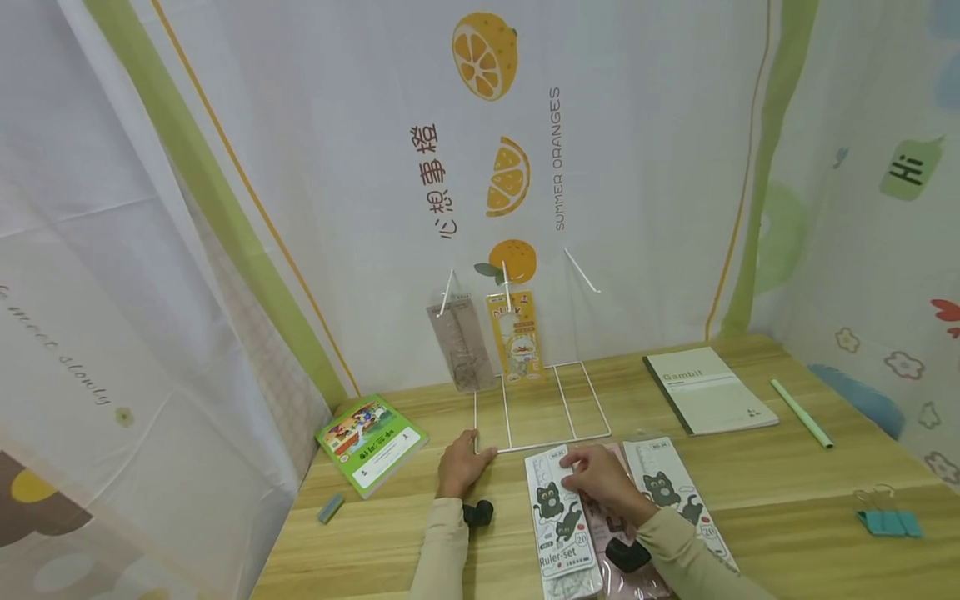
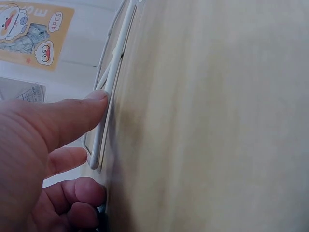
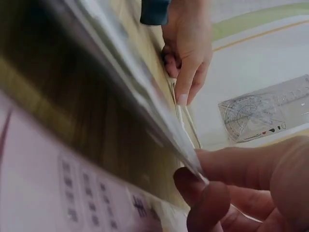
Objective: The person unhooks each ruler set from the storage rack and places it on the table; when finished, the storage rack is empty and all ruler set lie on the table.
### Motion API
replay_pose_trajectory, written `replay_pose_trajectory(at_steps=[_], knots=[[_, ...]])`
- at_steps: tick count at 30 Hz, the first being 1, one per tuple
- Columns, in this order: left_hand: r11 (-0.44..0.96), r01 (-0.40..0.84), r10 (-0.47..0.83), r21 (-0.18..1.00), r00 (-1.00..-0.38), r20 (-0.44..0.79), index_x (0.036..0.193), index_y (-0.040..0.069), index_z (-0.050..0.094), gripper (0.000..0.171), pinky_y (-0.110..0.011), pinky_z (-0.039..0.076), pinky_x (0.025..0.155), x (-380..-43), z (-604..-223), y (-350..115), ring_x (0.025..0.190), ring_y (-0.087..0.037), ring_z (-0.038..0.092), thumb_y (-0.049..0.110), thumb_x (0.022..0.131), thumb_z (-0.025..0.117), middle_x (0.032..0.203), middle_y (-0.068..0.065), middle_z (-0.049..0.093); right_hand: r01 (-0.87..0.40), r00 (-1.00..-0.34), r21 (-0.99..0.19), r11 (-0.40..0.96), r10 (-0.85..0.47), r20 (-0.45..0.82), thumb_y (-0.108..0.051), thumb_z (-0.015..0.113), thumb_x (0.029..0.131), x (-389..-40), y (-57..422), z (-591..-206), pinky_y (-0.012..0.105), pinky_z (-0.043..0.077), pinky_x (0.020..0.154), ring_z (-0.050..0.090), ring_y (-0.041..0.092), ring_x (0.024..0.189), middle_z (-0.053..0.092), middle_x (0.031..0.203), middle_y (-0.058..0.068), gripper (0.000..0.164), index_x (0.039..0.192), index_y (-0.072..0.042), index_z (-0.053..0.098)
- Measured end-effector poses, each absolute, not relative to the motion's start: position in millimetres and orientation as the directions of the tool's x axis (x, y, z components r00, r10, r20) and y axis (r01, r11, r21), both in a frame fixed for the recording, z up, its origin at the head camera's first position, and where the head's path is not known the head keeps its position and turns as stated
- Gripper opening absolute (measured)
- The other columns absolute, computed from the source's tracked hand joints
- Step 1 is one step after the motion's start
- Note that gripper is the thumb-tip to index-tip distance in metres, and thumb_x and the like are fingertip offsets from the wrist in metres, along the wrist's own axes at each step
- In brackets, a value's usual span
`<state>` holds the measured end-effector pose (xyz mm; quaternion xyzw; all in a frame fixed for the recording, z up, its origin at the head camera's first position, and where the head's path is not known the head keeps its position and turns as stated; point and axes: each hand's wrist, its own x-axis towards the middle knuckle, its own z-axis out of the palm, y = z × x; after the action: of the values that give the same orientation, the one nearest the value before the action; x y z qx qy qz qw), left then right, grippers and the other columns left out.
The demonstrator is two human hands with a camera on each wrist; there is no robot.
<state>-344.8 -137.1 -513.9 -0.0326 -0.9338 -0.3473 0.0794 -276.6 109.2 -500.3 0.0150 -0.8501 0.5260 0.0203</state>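
Note:
At the near left corner of a white wire display rack (image 1: pixel 597 400), my left hand (image 1: pixel 461 467) holds the base frame. In the left wrist view its thumb (image 2: pixel 82 113) lies on the wire and the other fingers are bent beyond it. My right hand (image 1: pixel 603 479) pinches the top edge of a white ruler-set packet (image 1: pixel 562 542) printed with black cats, seen edge-on and tilted up in the right wrist view. Under it lies a pink packet (image 1: pixel 600 533), and a matching cat packet (image 1: pixel 652 458) lies to the right, partly behind my right forearm.
A grey packet (image 1: pixel 461 346) and a yellow packet (image 1: pixel 517 333) hang on two rack hooks; the third hook (image 1: pixel 582 271) is bare. Around lie a green book (image 1: pixel 371 442), an eraser (image 1: pixel 330 508), a notebook (image 1: pixel 708 392), a pale green stick (image 1: pixel 801 412) and a teal binder clip (image 1: pixel 888 522).

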Motion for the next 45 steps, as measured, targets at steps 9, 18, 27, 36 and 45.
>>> replay_pose_trajectory(at_steps=[9, 18, 27, 36, 45], knots=[[0.751, 0.126, 0.007, 0.648, -0.983, 0.183, 0.129, -0.004, 0.061, 0.053, -0.060, 0.051, 0.090, -343, -514, -137, 0.110, -0.050, 0.063, 0.027, 0.089, 0.077, 0.124, -0.030, 0.065, -0.103, -0.995, -0.828, 0.551, -0.043, 0.095, -0.002, 0.081, 0.072, -276, 110, -502, 0.024, 0.035, 0.048, 0.048, 0.013, 0.053, 0.053, 0.063, 0.000, 0.020, 0.091, -0.006, 0.075], [0.755, 0.175, 0.028, 0.631, -0.971, 0.236, 0.128, -0.004, 0.061, 0.060, -0.057, 0.052, 0.084, -347, -522, -141, 0.104, -0.050, 0.065, 0.041, 0.090, 0.074, 0.120, -0.030, 0.066, -0.136, -0.990, -0.775, 0.618, -0.065, 0.122, -0.008, 0.082, 0.071, -277, 110, -504, 0.026, 0.034, 0.048, 0.046, 0.012, 0.052, 0.053, 0.062, -0.002, 0.022, 0.092, -0.010, 0.076], [0.741, 0.140, 0.020, 0.657, -0.982, 0.187, 0.129, -0.005, 0.061, 0.056, -0.061, 0.051, 0.089, -342, -513, -138, 0.109, -0.050, 0.063, 0.029, 0.088, 0.077, 0.124, -0.030, 0.065, -0.117, -0.993, -0.735, 0.668, -0.055, 0.108, -0.013, 0.083, 0.071, -279, 111, -507, 0.029, 0.035, 0.050, 0.047, 0.013, 0.051, 0.053, 0.061, -0.004, 0.021, 0.091, -0.012, 0.076], [0.763, 0.135, 0.018, 0.633, -0.982, 0.188, 0.130, -0.005, 0.060, 0.055, -0.059, 0.051, 0.089, -343, -514, -138, 0.109, -0.049, 0.064, 0.027, 0.089, 0.076, 0.124, -0.029, 0.065, -0.107, -0.994, -0.748, 0.655, -0.047, 0.101, -0.014, 0.082, 0.074, -279, 111, -506, 0.029, 0.035, 0.050, 0.048, 0.014, 0.054, 0.053, 0.065, -0.002, 0.020, 0.093, -0.013, 0.076], [0.757, 0.131, 0.018, 0.640, -0.983, 0.181, 0.130, -0.005, 0.060, 0.055, -0.059, 0.050, 0.091, -343, -513, -139, 0.111, -0.049, 0.063, 0.029, 0.089, 0.076, 0.125, -0.029, 0.065, -0.168, -0.984, -0.791, 0.589, -0.048, 0.174, -0.018, 0.078, 0.086, -304, 114, -488, 0.027, 0.040, 0.056, 0.050, 0.014, 0.063, 0.060, 0.076, 0.001, 0.019, 0.101, -0.007, 0.076]])
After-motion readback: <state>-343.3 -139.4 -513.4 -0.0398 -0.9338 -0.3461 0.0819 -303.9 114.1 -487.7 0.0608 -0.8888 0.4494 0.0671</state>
